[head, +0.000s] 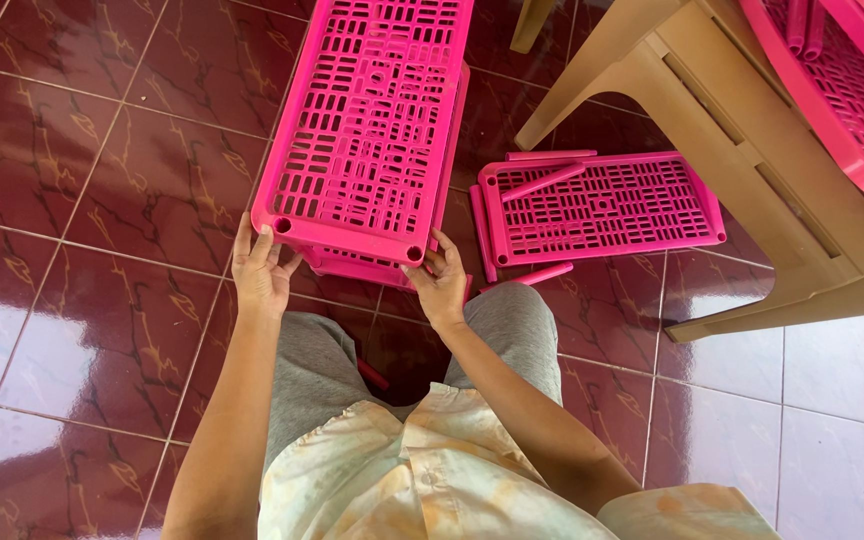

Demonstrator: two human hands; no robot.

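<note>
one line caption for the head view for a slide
Both hands, left and right, grip a pink slotted plastic shelf panel over dark red floor tiles.

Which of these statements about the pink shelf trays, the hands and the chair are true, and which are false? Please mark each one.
1. Both hands grip the near edge of the upper pink tray. True: the left hand holds one near corner and the right hand the other.
2. The second pink tray stands on the chair. False: it lies flat on the floor tiles, beside the chair.
3. A loose pink rod lies on the second pink tray. True.
4. The plastic chair is dark red. False: it is beige.
5. The floor tiles are glossy, dark red. True.
</note>
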